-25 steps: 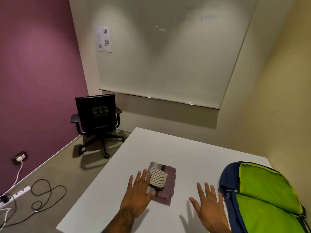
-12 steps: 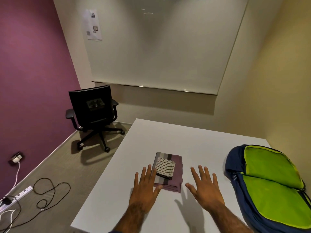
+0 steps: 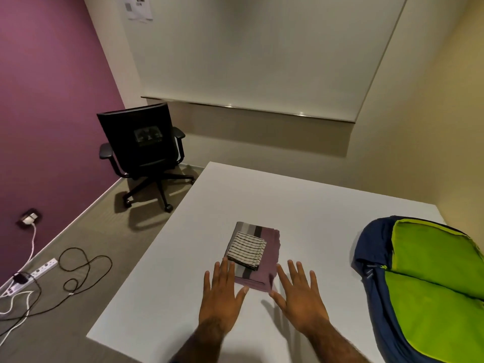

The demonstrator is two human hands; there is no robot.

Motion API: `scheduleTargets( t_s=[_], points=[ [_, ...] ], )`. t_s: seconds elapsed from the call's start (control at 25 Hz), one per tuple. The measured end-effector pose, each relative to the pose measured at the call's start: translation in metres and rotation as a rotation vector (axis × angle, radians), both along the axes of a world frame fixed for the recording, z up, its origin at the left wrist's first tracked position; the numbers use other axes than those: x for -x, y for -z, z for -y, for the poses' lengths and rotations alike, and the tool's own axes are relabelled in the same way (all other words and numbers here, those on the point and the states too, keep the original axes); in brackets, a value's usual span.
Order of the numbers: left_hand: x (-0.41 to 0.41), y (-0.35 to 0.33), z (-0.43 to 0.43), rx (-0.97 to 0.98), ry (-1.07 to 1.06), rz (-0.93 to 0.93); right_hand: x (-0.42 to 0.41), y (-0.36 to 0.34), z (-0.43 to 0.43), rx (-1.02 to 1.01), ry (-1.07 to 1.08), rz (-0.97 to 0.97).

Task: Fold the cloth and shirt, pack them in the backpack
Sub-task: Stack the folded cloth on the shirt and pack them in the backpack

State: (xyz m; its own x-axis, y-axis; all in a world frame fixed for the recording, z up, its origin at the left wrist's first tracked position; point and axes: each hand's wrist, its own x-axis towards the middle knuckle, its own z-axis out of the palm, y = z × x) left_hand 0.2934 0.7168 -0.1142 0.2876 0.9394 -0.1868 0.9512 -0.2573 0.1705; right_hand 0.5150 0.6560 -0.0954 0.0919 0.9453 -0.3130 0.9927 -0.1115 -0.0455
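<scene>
A white table with a smooth, matte top carries two folded textiles in one small stack: a mauve shirt folded into a flat rectangle, with grey, black and pale bands along its left side, and on top of it a smaller cloth, a soft square with thin dark stripes on a cream ground. The cloth lies on the left part of the shirt and does not cover the mauve part. The left hand is flat and open, its fingers spread, and their tips reach the near left edge of the stack, just below the cloth. The right hand is also open with spread fingers, at the near right corner of the shirt; I cannot tell if it touches the fabric. Well apart to the right lies the backpack, unzipped and spread open, navy outside with a bright lime-green padded lining. A black office chair stands on the floor by the purple wall
</scene>
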Motion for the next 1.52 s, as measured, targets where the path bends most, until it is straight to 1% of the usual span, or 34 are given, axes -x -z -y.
scheduleTargets(
  t_s=[0.04, 0.08, 0.16, 0.24, 0.32, 0.48, 0.6, 0.68, 0.76, 0.88, 0.92, 1.0, 1.08, 1.16, 1.2, 1.24, 1.32, 1.44, 1.52],
  points=[
    [-0.008, 0.007, 0.001, 0.052, -0.012, -0.029, 0.003, 0.002, -0.003, 0.019, -0.028, -0.003],
    [-0.016, 0.014, 0.003, 0.074, -0.011, -0.019, 0.004, 0.005, -0.01, 0.04, -0.033, -0.034],
    [-0.033, 0.036, -0.003, 0.104, -0.063, 0.092, 0.005, 0.007, -0.034, -0.01, -0.049, -0.074],
    [-0.047, 0.049, -0.015, 0.166, -0.171, 0.205, 0.0, 0.008, -0.069, -0.019, -0.059, -0.116],
    [-0.063, 0.057, -0.034, 0.097, -0.221, 0.263, -0.008, 0.008, -0.108, -0.031, -0.032, -0.11],
    [-0.084, 0.068, -0.057, 0.167, -0.253, 0.234, -0.025, 0.036, -0.17, 0.022, -0.045, -0.174],
    [-0.081, 0.081, -0.073, 0.233, -0.222, 0.166, -0.036, 0.053, -0.195, 0.147, -0.076, -0.188],
    [-0.07, 0.091, -0.084, 0.241, -0.172, 0.14, -0.039, 0.061, -0.196, 0.188, -0.094, -0.134],
    [-0.054, 0.098, -0.096, 0.248, -0.11, 0.16, -0.037, 0.066, -0.188, 0.168, -0.095, -0.103],
    [-0.023, 0.101, -0.127, 0.117, 0.066, 0.145, -0.022, 0.068, -0.169, 0.097, -0.044, -0.114],
    [-0.015, 0.099, -0.14, 0.113, 0.11, 0.163, -0.013, 0.07, -0.161, 0.071, -0.016, -0.112],
    [-0.009, 0.091, -0.164, 0.153, 0.14, 0.262, 0.011, 0.074, -0.142, 0.016, 0.048, -0.107],
    [-0.009, 0.084, -0.178, 0.177, 0.131, 0.411, 0.039, 0.079, -0.125, -0.005, 0.138, -0.126],
    [-0.009, 0.082, -0.182, 0.15, 0.091, 0.52, 0.06, 0.083, -0.115, -0.037, 0.226, -0.135],
    [-0.009, 0.082, -0.183, 0.119, 0.069, 0.535, 0.063, 0.082, -0.114, -0.051, 0.263, -0.136],
    [-0.007, 0.085, -0.185, 0.083, 0.054, 0.516, 0.062, 0.079, -0.116, -0.064, 0.293, -0.14],
    [-0.003, 0.091, -0.189, 0.032, 0.027, 0.401, 0.049, 0.074, -0.128, -0.117, 0.345, -0.135],
    [-0.005, 0.09, -0.192, 0.095, -0.101, 0.19, 0.022, 0.075, -0.152, -0.164, 0.484, -0.103],
    [-0.013, 0.083, -0.19, 0.138, -0.177, 0.151, 0.01, 0.077, -0.166, -0.093, 0.554, -0.118]
  ],
)
